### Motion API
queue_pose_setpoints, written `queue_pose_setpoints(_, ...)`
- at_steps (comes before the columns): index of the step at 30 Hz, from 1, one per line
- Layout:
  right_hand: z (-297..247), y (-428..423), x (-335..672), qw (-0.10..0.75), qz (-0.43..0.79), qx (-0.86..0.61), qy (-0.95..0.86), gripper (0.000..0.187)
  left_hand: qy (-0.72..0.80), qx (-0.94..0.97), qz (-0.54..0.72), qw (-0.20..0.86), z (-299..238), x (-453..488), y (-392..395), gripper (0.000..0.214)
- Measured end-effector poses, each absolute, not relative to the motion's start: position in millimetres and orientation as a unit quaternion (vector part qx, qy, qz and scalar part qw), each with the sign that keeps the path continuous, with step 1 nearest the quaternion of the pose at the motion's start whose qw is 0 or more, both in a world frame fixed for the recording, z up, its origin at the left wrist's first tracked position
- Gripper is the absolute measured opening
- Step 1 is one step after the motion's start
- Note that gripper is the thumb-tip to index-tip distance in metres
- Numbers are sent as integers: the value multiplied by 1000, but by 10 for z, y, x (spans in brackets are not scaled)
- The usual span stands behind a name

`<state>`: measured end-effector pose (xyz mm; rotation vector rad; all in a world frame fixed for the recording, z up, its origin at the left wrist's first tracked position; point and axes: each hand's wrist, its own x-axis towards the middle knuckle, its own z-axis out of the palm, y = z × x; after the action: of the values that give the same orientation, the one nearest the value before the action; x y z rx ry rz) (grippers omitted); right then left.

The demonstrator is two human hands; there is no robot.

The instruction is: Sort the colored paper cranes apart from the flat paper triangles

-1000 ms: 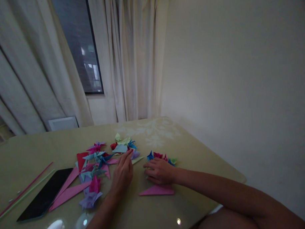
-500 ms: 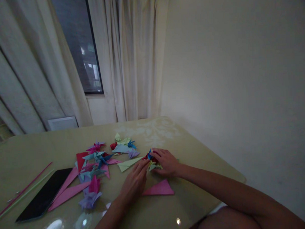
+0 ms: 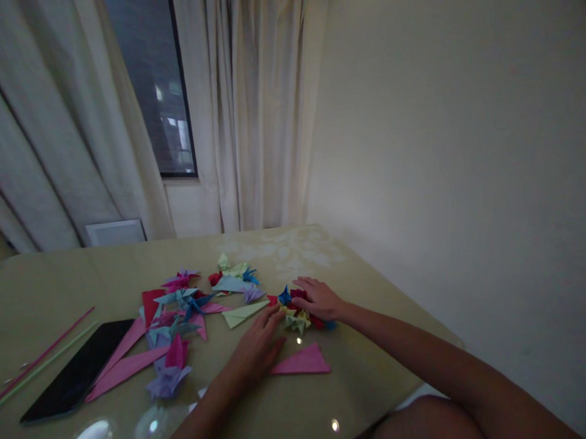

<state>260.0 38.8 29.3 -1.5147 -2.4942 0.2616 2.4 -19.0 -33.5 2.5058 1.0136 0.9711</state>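
Between my two hands lies a small heap of folded paper flowers, among them a blue flower and a pale yellow-green flower, with dark red pieces beside them. My left hand comes in from the near left, fingers stretched out, fingertips touching the heap's left side. On the heap's right side rests my right hand, its fingers spread and its thumb by the dark red piece. A pink folded paper lies just in front of the heap. To the left is a pale green folded paper.
Several more paper flowers and pink paper leaves lie in a pile at left. A black phone and two thin sticks, magenta and green, are farther left. A smaller group sits behind.
My hands have drawn slightly apart, and my right fingers have spread. More of the blue and yellow-green flowers shows between them. The view has shifted a little.
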Motion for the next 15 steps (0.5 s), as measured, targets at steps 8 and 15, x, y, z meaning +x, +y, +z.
queue_pose_setpoints(8, 229, 426, 2408, 89, 131, -470, -868, 73, 330, 866, 349, 140, -446, 22, -103, 51)
queue_pose_setpoints(15, 216, 385, 2276, 95, 153, -411, -894, 67, 327, 855, 369, 162, -316, 42, -149, 32)
